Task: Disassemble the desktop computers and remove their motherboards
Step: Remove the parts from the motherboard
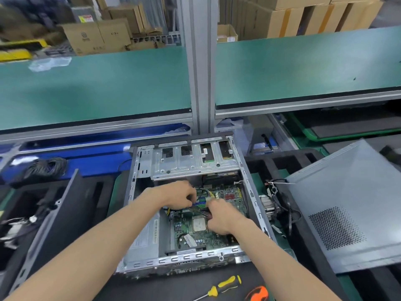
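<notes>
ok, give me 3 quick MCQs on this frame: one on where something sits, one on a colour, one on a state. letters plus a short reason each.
1. Where does the screwdriver lie?
A. inside the case
B. on the green shelf
C. on the bench, on the near side of the case

2. What colour is the screwdriver's handle?
A. yellow and black
B. all blue
C. all white

3. What state is the computer case in?
A. closed
C. empty
B. open, motherboard inside

Answers: 1 C, it lies by the frame's bottom edge, outside the case. 2 A, yellow grip with black bands. 3 B, the board shows from above, and the left hand and right hand work at its cables.
</notes>
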A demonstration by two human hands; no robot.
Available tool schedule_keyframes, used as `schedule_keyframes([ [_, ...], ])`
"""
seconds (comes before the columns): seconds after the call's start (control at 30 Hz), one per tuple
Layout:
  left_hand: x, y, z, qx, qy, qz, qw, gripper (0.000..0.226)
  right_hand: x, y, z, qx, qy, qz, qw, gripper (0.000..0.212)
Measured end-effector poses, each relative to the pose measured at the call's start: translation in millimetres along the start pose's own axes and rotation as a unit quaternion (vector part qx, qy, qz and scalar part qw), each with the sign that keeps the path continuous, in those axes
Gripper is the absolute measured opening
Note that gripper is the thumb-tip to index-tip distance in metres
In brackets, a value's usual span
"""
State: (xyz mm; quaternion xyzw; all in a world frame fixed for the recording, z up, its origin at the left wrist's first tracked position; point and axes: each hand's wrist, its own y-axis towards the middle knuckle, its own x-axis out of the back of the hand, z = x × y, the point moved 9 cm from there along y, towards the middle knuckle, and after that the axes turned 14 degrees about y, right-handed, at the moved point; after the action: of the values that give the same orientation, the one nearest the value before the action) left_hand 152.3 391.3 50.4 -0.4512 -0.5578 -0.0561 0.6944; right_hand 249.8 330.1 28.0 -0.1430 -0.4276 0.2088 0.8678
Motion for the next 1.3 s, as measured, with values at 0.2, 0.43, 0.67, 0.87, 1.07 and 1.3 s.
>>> schedule_keyframes([
  [0.2, -12.6, 14.5, -0.5, -0.013, -0.020, 0.006, 1.000, 0.012, -0.9, 0.2, -0.9, 0.002, 0.005, -0.004, 1.000, 0.010],
  [0.43, -9.0, 15.9, 5.2, -0.037, 0.033, 0.013, 0.999, 0.075, -0.8, 0.0, 0.8, 0.007, 0.014, -0.002, 1.000, 0.015],
  [0.67, -14.8, 23.3, 30.2, 0.056, 0.069, 0.004, 0.996, 0.060, -0.5, 2.1, 1.9, 0.007, -0.003, -0.003, 1.000, 0.007],
  [0.87, -22.8, 27.0, 46.1, 0.177, 0.079, 0.051, 0.980, 0.072, -2.3, 5.3, -1.1, 0.005, -0.002, -0.004, 1.000, 0.009],
  [1.07, -30.4, 41.9, 46.1, 0.157, 0.102, 0.070, 0.980, 0.058, -2.9, 9.3, -5.9, -0.001, 0.002, -0.007, 1.000, 0.008],
  [1.3, -47.2, 50.1, 52.2, 0.165, 0.035, 0.127, 0.978, 0.071, -2.4, 8.8, -7.4, -0.004, -0.004, -0.003, 1.000, 0.007],
])
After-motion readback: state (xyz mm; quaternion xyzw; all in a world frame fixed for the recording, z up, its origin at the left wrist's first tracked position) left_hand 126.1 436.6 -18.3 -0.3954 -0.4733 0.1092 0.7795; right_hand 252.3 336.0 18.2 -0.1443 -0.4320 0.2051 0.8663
